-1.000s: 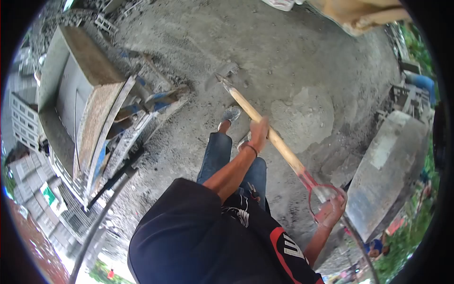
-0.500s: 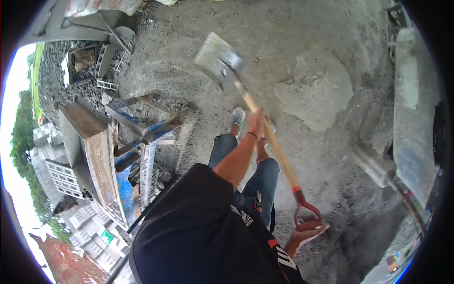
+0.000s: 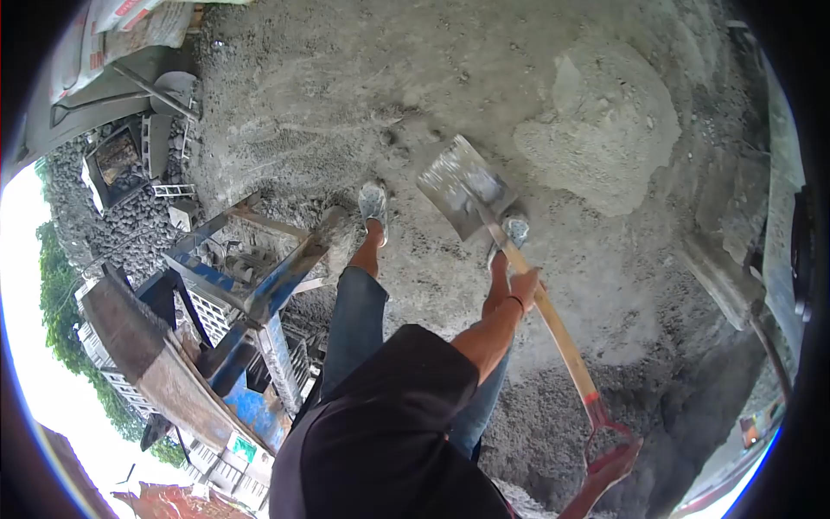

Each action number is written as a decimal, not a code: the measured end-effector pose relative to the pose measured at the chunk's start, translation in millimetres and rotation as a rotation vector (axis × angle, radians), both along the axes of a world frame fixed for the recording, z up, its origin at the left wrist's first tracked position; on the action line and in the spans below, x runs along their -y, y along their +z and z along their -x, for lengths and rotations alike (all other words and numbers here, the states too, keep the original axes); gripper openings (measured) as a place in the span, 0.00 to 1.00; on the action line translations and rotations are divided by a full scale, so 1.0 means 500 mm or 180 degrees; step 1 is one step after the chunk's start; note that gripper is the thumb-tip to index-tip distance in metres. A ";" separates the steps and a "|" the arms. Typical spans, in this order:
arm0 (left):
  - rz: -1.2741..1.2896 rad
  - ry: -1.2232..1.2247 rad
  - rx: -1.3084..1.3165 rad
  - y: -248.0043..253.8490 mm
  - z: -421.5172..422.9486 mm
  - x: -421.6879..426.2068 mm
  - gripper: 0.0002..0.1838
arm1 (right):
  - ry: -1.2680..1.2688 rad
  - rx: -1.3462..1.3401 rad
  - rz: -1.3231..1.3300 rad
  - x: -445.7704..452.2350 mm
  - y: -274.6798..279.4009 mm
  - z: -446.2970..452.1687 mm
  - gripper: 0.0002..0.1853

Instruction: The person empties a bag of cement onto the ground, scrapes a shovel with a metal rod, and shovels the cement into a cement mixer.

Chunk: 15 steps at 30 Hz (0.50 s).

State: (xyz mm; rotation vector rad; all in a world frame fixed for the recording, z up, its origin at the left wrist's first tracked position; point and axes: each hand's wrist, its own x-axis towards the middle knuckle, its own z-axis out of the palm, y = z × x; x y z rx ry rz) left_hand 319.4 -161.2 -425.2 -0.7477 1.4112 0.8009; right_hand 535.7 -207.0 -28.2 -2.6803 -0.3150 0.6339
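Observation:
A shovel (image 3: 560, 333) with a wooden shaft and a red D-shaped grip slants across the view. Its flat metal blade (image 3: 462, 184) is at the upper left end, near my feet, with no heap of material on it. My left hand (image 3: 524, 287) is wrapped round the shaft a short way behind the blade. At the lower right, my right hand (image 3: 616, 463) holds the red grip at the shovel's end. A pale grey mound (image 3: 609, 130) lies on the ground beyond the blade to the right.
A blue and rusty metal frame (image 3: 259, 320) with a tray stands on the left. Bags (image 3: 108, 39) and another shovel (image 3: 104, 105) are at the upper left, near gravel (image 3: 112, 221). A concrete-crusted beam (image 3: 719, 278) lies on the right.
The blade swung left and up, then came back right and nearer my feet. Both hands kept hold of the shovel. My feet are now farther apart, and the view has turned.

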 end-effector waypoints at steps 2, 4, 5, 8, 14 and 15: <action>-0.0447 0.0599 -0.0139 -0.136 0.090 0.038 0.11 | 0.0314 -0.0252 -0.0181 -0.004 -0.066 0.109 0.24; -0.0317 0.0768 0.0015 -0.143 0.290 -0.028 0.11 | 0.0301 -0.0167 -0.0096 0.017 -0.165 0.210 0.21; -0.0440 0.0541 -0.0175 -0.177 0.389 -0.042 0.12 | 0.0437 -0.0131 -0.0191 -0.007 -0.221 0.303 0.21; -0.0386 0.0246 -0.0946 -0.214 0.655 -0.092 0.13 | -0.0018 -0.1134 -0.0485 0.002 -0.405 0.438 0.25; -0.0651 0.0338 -0.2599 0.026 1.065 -0.163 0.12 | 0.0228 -0.2382 -0.0877 -0.055 -0.551 0.685 0.28; -0.0611 0.0309 -0.2849 0.083 1.107 -0.177 0.12 | 0.0127 -0.2434 -0.0806 -0.076 -0.551 0.714 0.27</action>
